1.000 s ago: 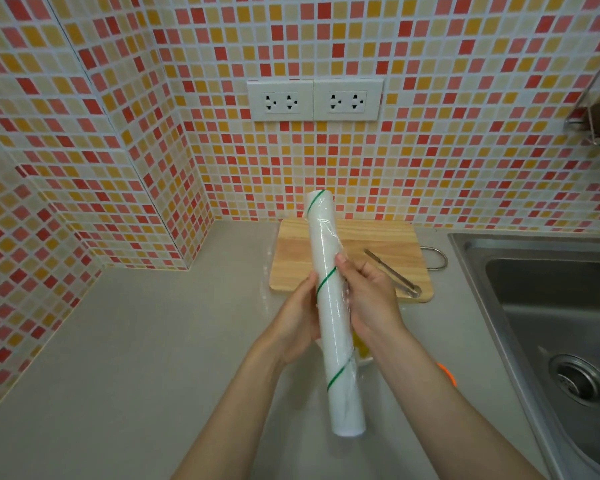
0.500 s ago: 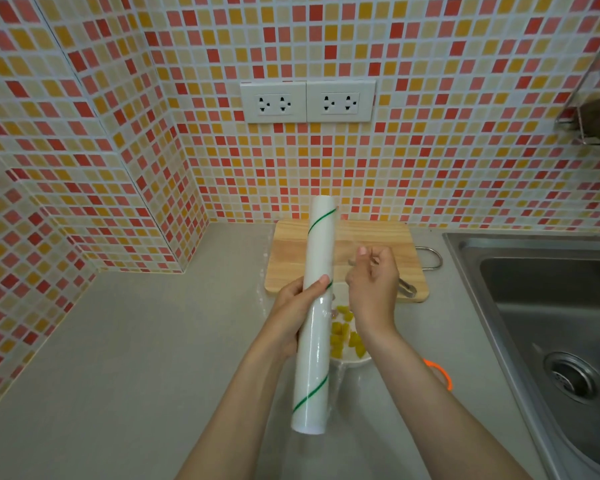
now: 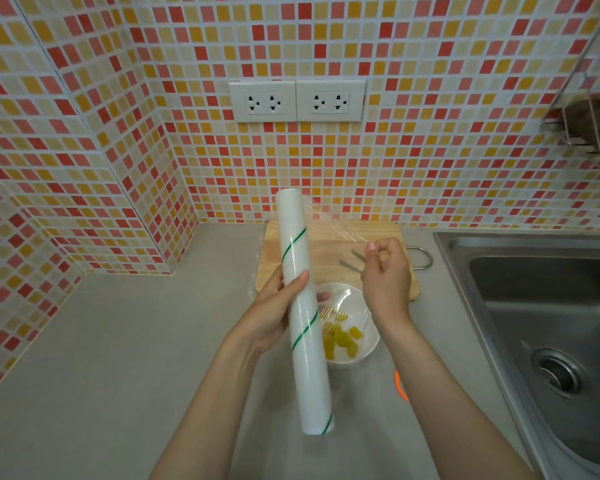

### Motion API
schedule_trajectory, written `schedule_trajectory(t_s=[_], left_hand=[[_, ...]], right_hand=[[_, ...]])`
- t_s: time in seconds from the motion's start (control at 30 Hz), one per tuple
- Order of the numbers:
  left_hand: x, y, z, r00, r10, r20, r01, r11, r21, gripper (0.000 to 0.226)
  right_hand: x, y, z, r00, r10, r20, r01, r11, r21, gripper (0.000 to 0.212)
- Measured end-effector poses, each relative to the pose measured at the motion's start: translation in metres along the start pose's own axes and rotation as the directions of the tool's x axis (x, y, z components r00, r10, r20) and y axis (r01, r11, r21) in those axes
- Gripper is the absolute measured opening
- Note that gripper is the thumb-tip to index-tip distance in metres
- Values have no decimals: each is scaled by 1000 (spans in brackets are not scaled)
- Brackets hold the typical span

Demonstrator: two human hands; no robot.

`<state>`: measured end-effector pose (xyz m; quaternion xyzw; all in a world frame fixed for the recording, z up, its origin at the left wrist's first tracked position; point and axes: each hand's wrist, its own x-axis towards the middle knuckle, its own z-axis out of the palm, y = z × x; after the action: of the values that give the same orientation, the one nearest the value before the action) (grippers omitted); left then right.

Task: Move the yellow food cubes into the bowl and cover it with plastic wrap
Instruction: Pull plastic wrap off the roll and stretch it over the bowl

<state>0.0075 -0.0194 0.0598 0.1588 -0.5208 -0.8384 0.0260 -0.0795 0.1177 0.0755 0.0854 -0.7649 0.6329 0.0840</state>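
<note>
White plastic wrap roll, banded with a thin green spiral, is held tilted above a grey worktop, its near end lowest and closest to the camera. The left hand wraps around the middle of the roll, thumb pressed across the front, a closed grip on the tube. Just beside it, partly hidden by the roll, a white bowl sits on the worktop and holds the yellow food cubes, heaped toward its near side. An orange curved object shows on the worktop near the bowl, mostly hidden by the right forearm.

Above the bowl, the right hand pinches the free edge of a clear film sheet between thumb and fingertips; the sheet stretches from the upper part of the roll across to that hand and hangs over the bowl, not yet laid on its rim.

Farther back, a wooden cutting board lies on the worktop with metal tongs resting on it, blurred through the film. A steel sink fills the right side. Behind everything, a mosaic tile wall carries twin white sockets.
</note>
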Motion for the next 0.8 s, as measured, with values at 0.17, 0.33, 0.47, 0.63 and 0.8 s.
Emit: schedule_trajectory(t_s=[0.17,0.33,0.47,0.63,0.8], left_hand=[[2,2,-14,999,6,-54,-3,998,57,53],[2,-9,-21,981,152,-118,-122,966,229,64],[3,-17,-31,968,229,-103,-169,896,410,62],[12,-30,-37,934,322,-155,-108,667,737,55],[19,-56,-40,915,346,-205,-25,559,829,56]], right_hand=[[2,12,-5,1000,8,23,-6,995,-96,22],[1,27,-10,1000,20,12,-17,986,-166,18],[-2,41,-13,999,40,19,-34,974,-225,19],[3,55,-20,994,113,-6,-109,941,-322,18],[4,68,-24,988,157,-7,-149,918,-366,19]])
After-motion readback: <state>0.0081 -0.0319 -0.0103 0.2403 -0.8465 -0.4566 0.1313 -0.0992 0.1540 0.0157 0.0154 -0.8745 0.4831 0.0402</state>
